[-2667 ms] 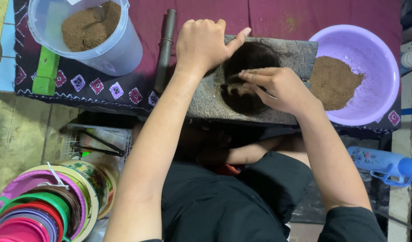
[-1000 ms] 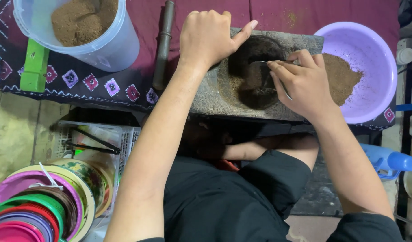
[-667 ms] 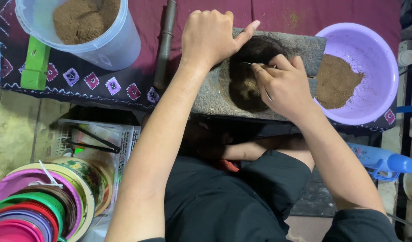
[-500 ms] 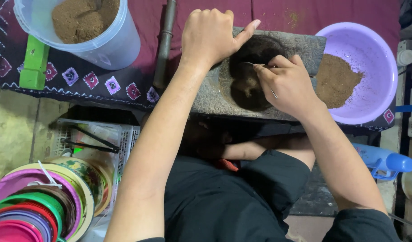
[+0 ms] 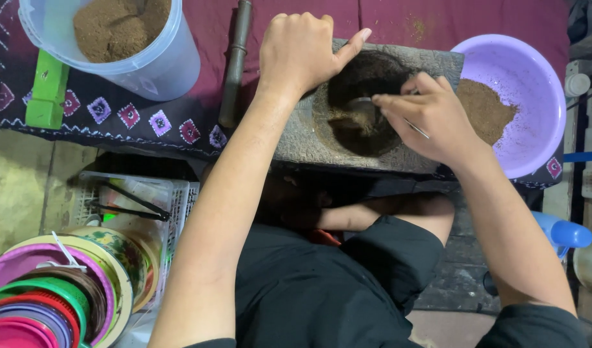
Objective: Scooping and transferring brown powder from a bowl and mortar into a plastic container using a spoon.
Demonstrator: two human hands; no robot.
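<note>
Right fingers: the fingertips (image 5: 389, 103) are pinched around a thin metal spoon (image 5: 380, 109), whose bowl is dipped into the hollow of the mortar.
Right hand: the right hand (image 5: 431, 116) is held over the right half of the hollow, wrist towards the purple basin.
Left fingers: the left hand (image 5: 299, 51) is curled into a loose fist with nothing held in it — the knuckles are pressed on the mortar's rim and the thumb is stretched along the edge.
Stone mortar: the stone mortar (image 5: 309, 138) is set on a maroon patterned cloth (image 5: 180, 122); a little brown powder (image 5: 344, 116) is left at the bottom of its dark hollow.
Purple basin: the purple basin (image 5: 541, 84) is just beside the mortar, on the right, with a heap of the same powder inside.
Step in hand: the last powder is judged to be scraped together with the spoon — the block is steadied meanwhile.
Next move: a level lift of the loaded spoon is called for, with the steadying fist kept down.
Further out: a clear plastic tub (image 5: 148, 58) of powder and a dark pestle (image 5: 235, 64) are seen on the left.
</note>
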